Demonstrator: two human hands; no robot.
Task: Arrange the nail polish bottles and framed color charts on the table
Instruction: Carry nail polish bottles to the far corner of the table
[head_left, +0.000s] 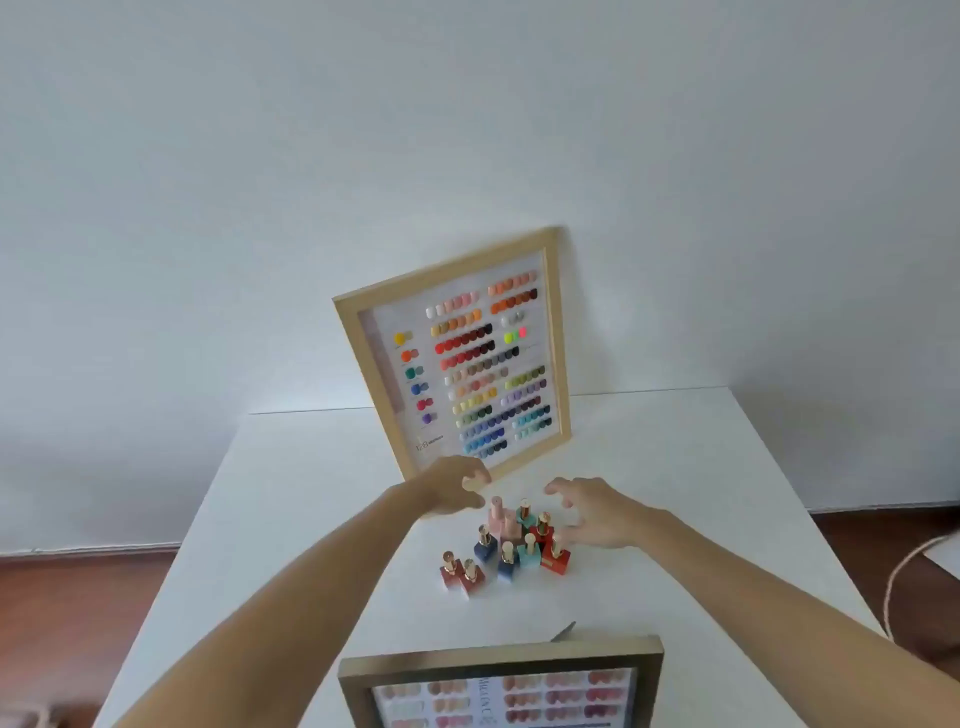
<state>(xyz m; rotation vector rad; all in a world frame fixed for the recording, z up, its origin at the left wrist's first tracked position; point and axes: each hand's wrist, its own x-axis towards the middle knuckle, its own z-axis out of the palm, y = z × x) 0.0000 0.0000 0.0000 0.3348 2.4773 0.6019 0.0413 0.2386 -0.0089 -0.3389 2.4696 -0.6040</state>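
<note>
A light wood framed color chart (457, 358) stands tilted at the back of the white table (675, 493), leaning toward the wall. Its bottom edge is in my left hand (452, 491), whose fingers close on the frame. Just below stands a cluster of several nail polish bottles (511, 545) with gold caps, in pink, teal, blue and red. My right hand (592, 512) hovers over the right side of the cluster, fingers spread, holding nothing. A second, darker framed chart (501, 686) with pink swatches lies at the table's near edge.
A white wall rises behind the table. Brown wooden floor shows on both sides. A pale cord (904, 577) curves over the floor at the right. A small dark piece (563, 631) pokes up behind the near frame.
</note>
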